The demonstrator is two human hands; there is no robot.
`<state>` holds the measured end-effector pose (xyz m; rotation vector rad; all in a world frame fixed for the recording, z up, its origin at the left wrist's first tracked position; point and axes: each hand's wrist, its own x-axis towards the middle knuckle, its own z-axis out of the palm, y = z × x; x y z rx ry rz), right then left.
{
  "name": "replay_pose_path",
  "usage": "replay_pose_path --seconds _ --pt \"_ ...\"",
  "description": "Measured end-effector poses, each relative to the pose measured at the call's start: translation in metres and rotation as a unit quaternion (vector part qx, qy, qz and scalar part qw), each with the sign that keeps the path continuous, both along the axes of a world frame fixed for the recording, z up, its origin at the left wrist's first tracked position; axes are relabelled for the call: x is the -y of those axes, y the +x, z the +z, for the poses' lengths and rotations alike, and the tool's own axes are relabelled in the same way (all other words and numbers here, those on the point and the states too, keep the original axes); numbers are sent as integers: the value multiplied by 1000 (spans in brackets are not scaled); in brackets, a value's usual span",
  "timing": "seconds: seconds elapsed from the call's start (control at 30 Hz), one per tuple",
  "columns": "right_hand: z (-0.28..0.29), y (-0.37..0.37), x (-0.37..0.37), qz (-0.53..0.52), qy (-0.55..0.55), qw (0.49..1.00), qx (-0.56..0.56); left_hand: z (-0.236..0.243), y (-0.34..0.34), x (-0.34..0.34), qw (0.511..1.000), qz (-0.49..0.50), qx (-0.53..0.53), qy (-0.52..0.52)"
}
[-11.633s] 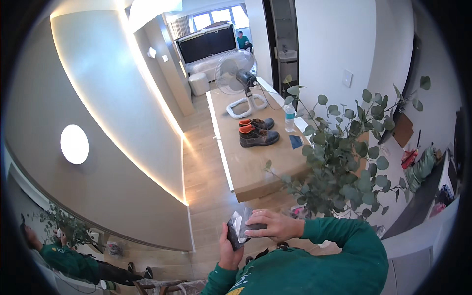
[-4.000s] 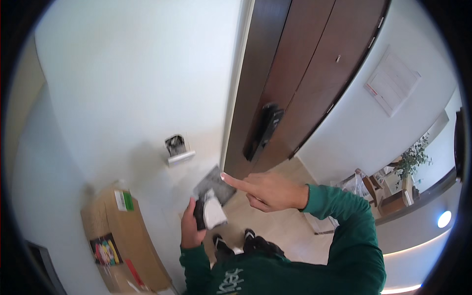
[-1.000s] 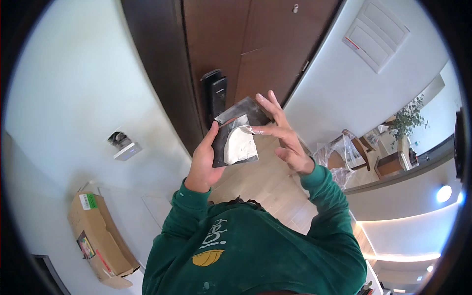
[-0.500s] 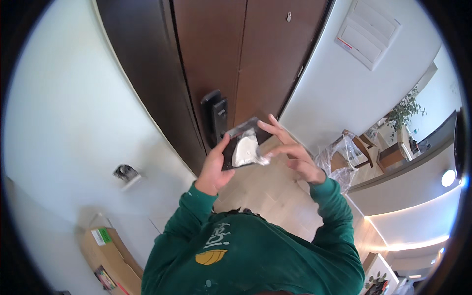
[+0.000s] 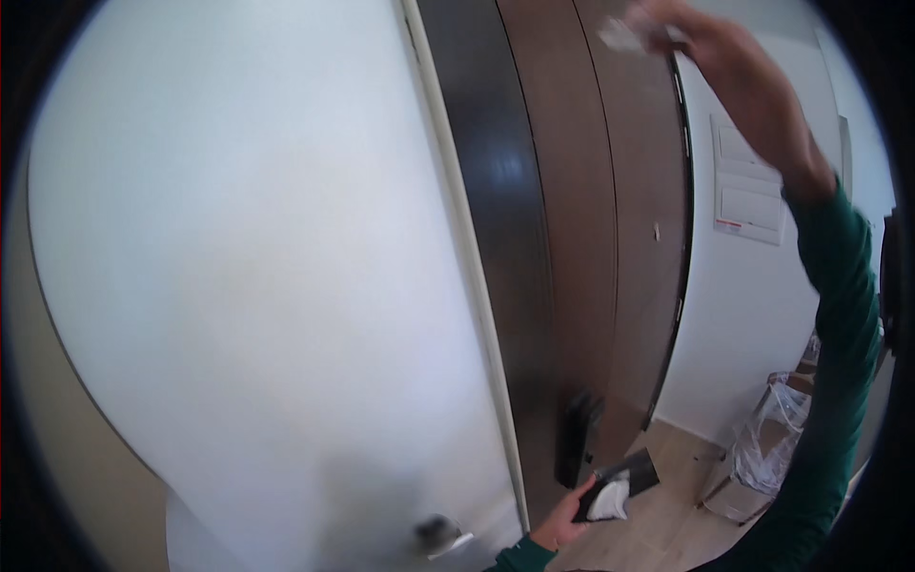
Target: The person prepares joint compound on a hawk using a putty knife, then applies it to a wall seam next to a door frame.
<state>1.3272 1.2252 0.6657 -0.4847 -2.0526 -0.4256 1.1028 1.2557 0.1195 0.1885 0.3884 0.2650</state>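
My left hand (image 5: 562,520) is low in the view, gripping a small dark pouch (image 5: 624,481) with something white showing at its mouth, just below the black door lock (image 5: 575,437). My right hand (image 5: 724,57) is raised high against the dark brown door (image 5: 581,219), near its top edge. Its fingers pinch a small white piece (image 5: 624,36), blurred by motion. A green sleeve (image 5: 839,315) runs down the right side from that hand.
A white wall (image 5: 257,286) fills the left half, with a small metal fitting (image 5: 438,534) low on it. A white panel (image 5: 753,186) hangs on the wall right of the door. A clear plastic bag on a frame (image 5: 767,443) stands on the wooden floor.
My right hand has left the pouch and gone up to the top of the door with a small white piece. The view has tilted upward; my left hand still holds the pouch.
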Motion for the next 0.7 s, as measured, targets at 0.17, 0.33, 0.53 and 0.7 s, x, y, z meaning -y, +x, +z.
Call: replay_pose_path --seconds 0.17,0.33,0.53,0.7 --pt "121 -86 -9 -93 57 987 116 -4 20 -5 966 -62 33 247" --pt "182 -131 -29 -172 96 974 114 -31 -18 -11 670 128 126 720" --pt "216 -144 -49 -222 93 967 84 43 -36 19 722 141 95 670" --pt "232 -145 -61 -267 103 953 97 55 -38 22 760 121 53 637"
